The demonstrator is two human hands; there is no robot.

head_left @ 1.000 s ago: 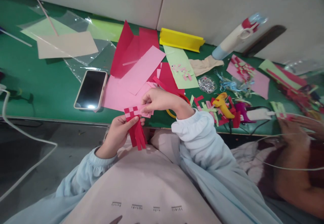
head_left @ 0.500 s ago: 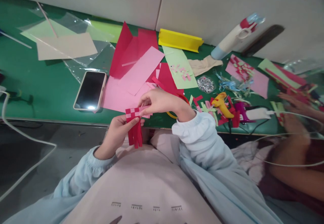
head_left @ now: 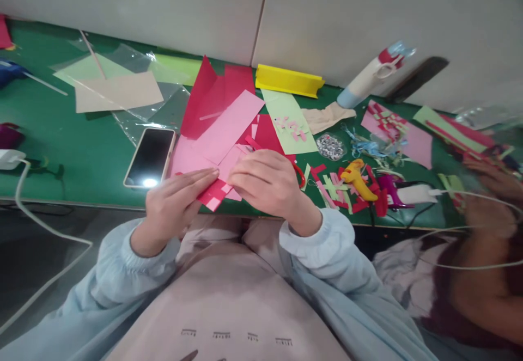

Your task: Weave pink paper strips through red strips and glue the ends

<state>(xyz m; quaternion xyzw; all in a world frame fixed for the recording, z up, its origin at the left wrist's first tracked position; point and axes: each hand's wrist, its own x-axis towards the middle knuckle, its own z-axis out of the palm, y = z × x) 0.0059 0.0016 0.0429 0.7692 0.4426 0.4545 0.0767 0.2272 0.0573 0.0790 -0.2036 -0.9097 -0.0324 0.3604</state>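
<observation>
A woven piece of red and pink paper strips [head_left: 215, 194] is between my hands at the table's front edge, its checked end tilted toward me. My left hand [head_left: 174, 200] grips it from the left, with the fingers laid together over its top. At its right side, the closed fingers of my right hand [head_left: 265, 181] pinch the woven piece, though the fingertips hide the exact spot. Pink paper sheets [head_left: 229, 127] lie just behind both hands, over red card [head_left: 200, 99].
A phone [head_left: 150, 157] lies to the left. On the right are a yellow glue gun [head_left: 358, 179], paper scraps [head_left: 335, 189], a bag of googly eyes [head_left: 330, 147] and a white plug [head_left: 417, 193] with a cable. A co-worker's hand [head_left: 490, 208] is at the far right.
My hands have lifted the woven piece from below the table edge up onto it and turned it. The left hand's fingers now lie across the top. The view has tilted slightly upward.
</observation>
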